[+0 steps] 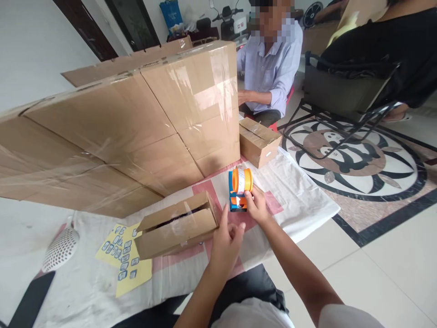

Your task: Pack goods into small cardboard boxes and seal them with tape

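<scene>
A blue and orange tape dispenser (242,180) with a roll on it is at the middle of the table. My right hand (257,206) grips its right side, thumb and fingers around the lower part. Left of it, my left hand (228,239) has its index finger stretched out and its thumb apart, with nothing visible in it. That hand is beside the right end of a long brown cardboard box (177,232); I cannot tell whether it touches. Clear tape runs across the box's top flaps, and a dark gap shows between them.
A tall wall of taped cardboard boxes (164,123) stands along the table's back. A smaller box (259,141) sits at the far corner, near a seated person (273,68). Yellow sticker sheets (136,282) and a white perforated object (61,249) lie left. A chair (341,86) stands right.
</scene>
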Demonstrator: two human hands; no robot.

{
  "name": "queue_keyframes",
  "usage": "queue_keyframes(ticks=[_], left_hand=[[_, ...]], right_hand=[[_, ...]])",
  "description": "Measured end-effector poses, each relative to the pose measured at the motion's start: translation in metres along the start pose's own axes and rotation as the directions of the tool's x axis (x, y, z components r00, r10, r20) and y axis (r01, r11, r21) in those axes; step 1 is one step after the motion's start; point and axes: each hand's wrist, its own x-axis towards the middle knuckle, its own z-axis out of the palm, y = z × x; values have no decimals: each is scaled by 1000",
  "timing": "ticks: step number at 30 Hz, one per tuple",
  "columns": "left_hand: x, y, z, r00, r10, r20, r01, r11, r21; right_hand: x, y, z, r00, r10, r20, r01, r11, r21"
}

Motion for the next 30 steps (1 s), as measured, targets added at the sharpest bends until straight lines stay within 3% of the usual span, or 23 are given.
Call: queue_keyframes(ticks=[3,5,11,15,18,23,27,30], left_hand=[[21,2,9,993,-118,32,122,980,-160],[29,-1,12,992,-124,23,126,972,-199],[38,1,9,996,-43,-84,35,995,-98],[37,10,5,985,46,-167,-47,999,-5],[32,14,4,982,101,-160,-95,995,42],[24,11,10,993,-114,-34,106,979,-175],[17,4,19,970,-236,-50,207,921,-329],[14,-3,25,967,-249,-54,214,909,-359]], right_hand=[[-1,-1,-1,997,-79,22,79,997,-2],[-1,-1,-1,992,-120,45,121,993,-6],[1,-1,-1,978,-186,92,189,981,-34],[4,-1,-5,985,-175,16,175,981,-87],[5,-1,-6,987,-157,-40,149,976,-160],[4,-6,-4,995,-89,-54,79,983,-165],[4,-9,-4,993,58,-101,-67,994,-85],[5,-8,-3,962,220,-159,-221,975,15]])
